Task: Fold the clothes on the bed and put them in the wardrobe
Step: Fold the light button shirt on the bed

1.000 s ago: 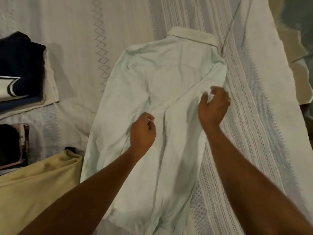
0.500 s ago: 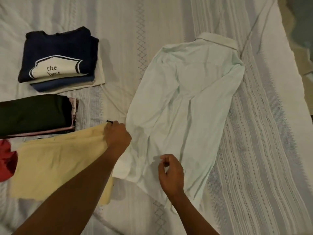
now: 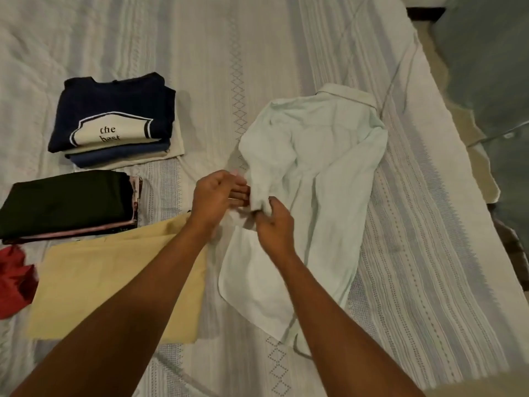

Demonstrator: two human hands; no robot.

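Hands: close together; right hand (image 3: 276, 227) pinches the bunched sleeve (image 3: 259, 196), left hand (image 3: 219, 196) fingers meet the same fold, grip unclear.
Shirt (image 3: 323, 167): pale, collared, lying flat on the bed (image 3: 415, 224), collar at the far end.
Handling: probably light, limp, easily creased; best taken at seams or cuff.

A pale mint, long-sleeved collared shirt (image 3: 323, 167) is spread on a white patterned bedspread (image 3: 229, 53). Its bunched sleeve is gripped by the right hand (image 3: 274, 227) and touched by outstretched fingers (image 3: 241, 193) of the left hand (image 3: 214, 196). A flat yellow cloth (image 3: 100, 282) is overlapped by the left forearm.
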